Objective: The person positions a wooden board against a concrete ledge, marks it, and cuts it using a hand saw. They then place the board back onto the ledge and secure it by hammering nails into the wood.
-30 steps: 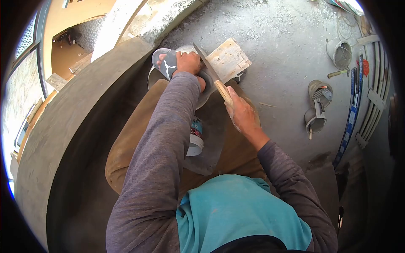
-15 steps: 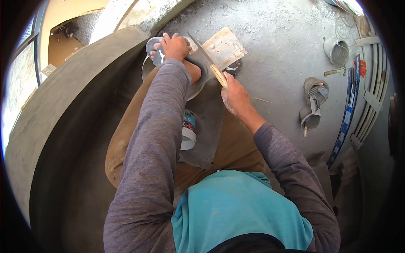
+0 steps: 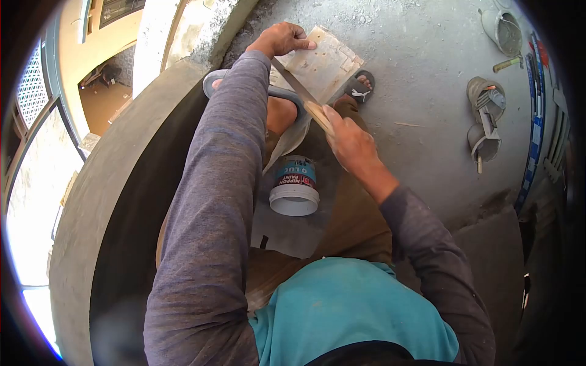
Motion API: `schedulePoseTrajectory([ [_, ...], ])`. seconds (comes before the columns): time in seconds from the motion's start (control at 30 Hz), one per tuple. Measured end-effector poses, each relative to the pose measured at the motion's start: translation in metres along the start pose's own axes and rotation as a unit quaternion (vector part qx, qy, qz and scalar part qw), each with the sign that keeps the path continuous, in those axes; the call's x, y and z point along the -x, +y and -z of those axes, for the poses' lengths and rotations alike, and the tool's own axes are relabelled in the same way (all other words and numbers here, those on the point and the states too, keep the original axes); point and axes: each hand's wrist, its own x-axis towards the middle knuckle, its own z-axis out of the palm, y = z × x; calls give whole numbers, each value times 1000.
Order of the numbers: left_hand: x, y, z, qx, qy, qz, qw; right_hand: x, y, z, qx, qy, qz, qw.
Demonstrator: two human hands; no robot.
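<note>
My right hand (image 3: 354, 143) is wrapped round the wooden handle of a long, narrow metal blade (image 3: 299, 86); whether its edge has teeth is too small to tell. The blade points up and left, across a pale, worn board (image 3: 325, 58). My left hand (image 3: 285, 39) grips the board's upper left side, thumb on its face and the other fingers partly hidden. One sandalled foot (image 3: 282, 113) is by the board's lower left end, the other sandalled foot (image 3: 360, 85) beside its right edge.
A paint tub (image 3: 294, 189) lies between my legs. On the right are a bucket (image 3: 503, 33), a hammer (image 3: 508, 63), joined scoop-like containers (image 3: 486, 116) with tools, and a blue level-like bar (image 3: 536, 134). A curved concrete wall (image 3: 116, 177) runs along the left.
My left hand has moved from beside my foot up and right onto the board. The blade stays in my right hand. The view has shifted, showing more of the paint tub.
</note>
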Motion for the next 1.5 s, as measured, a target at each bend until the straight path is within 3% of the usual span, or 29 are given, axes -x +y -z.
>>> schedulePoseTrajectory([
  [0.07, 1, 4, 14, -15, 17, -1, 1000, -38, -4, -6, -8, 18, 12, 1000],
  [0.17, 3, 16, 15, -58, 20, 2, 998, -35, -13, 12, -14, 8, -11, 1000],
  [0.27, 2, 21, 17, -99, 36, 12, 994, 22, -18, 35, -4, -2, -31, 999],
  [0.4, 6, 0, 7, -8, 9, 1, 1000, 49, -4, 41, -8, -2, -34, 999],
  [0.43, -2, 0, 8, 17, 2, -28, 999, 24, -1, 30, -3, 7, -19, 1000],
  [0.53, 5, 23, 4, 26, 37, 0, 999, -69, -4, -13, 2, 22, 19, 1000],
  [0.63, 0, 31, 3, 0, 63, 17, 998, -52, -19, -9, 9, 3, -26, 1000],
  [0.7, 1, 32, -9, -39, 51, 27, 998, 7, -9, 20, -8, 26, 3, 1000],
  [0.8, -8, 29, 1, -65, 19, 18, 998, 72, 10, 36, 1, 23, -27, 999],
  [0.93, -10, 25, -6, -79, 50, 30, 995, -29, 8, -9, -11, 47, 34, 998],
  [1.0, -4, 33, 2, -91, 24, 47, 994, -52, -6, -18, 8, 16, -24, 1000],
  [1.1, -4, 34, 0, -109, 81, 1, 991, 11, -1, 22, 1, 15, -3, 1000],
  [1.2, -4, 32, 0, -92, 77, -2, 993, 75, 17, 36, -17, 0, -36, 999],
  [1.37, -10, 25, -3, -105, 59, 43, 992, -53, 0, -19, 6, 27, 12, 1000],
  [1.43, -3, 31, -4, -113, 55, 44, 991, -43, -9, -9, 15, 25, -8, 1000],
  [1.5, 0, 37, -4, -102, 87, 29, 991, 13, -10, 29, 13, -7, -28, 999],
])
